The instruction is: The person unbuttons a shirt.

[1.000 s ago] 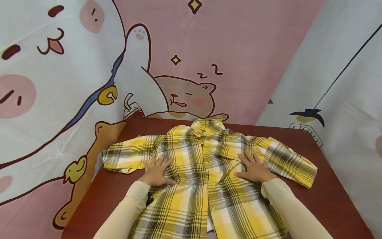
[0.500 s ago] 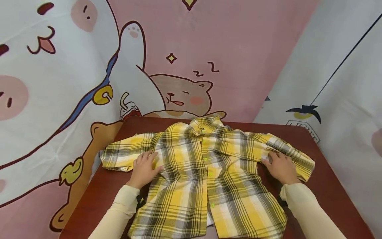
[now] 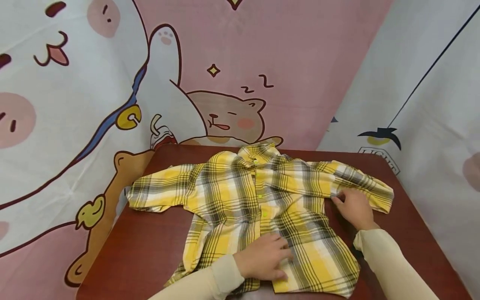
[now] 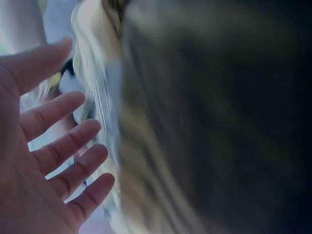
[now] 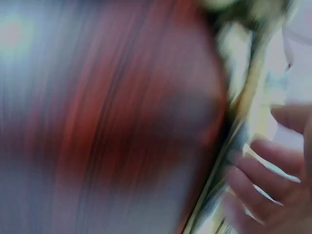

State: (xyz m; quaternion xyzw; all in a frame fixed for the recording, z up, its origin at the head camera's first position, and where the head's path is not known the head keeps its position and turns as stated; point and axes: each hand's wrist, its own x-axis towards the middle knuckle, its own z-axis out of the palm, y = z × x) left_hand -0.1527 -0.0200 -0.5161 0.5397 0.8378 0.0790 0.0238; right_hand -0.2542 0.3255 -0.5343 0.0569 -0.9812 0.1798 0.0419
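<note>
A yellow, grey and white plaid shirt [image 3: 232, 187] with green buttons lies front up, its sleeves spread to both sides. My left hand [image 3: 264, 256] is over the lower front, near the button placket. In the left wrist view, the left hand's fingers [image 4: 68, 146] are spread and fairly straight, with nothing between them and the thumb. Beside the underarm of the right-hand sleeve [image 3: 361, 185] is my right hand [image 3: 354, 208], its fingertips at the cloth's edge. The right wrist view is blurred; there the right fingers [image 5: 263, 180] are loosely bent and apart from the thumb.
The shirt lies on a dark red table [image 3: 142, 246], whose surface shows at both sides. Behind the table hangs a pink and white cartoon-printed cloth [image 3: 300, 75], which also covers the left and right sides.
My left hand has moved from the left side of the shirt to its lower middle. The right hand has gone from the chest to the sleeve's underarm. The shirt's lower left side now looks creased inward.
</note>
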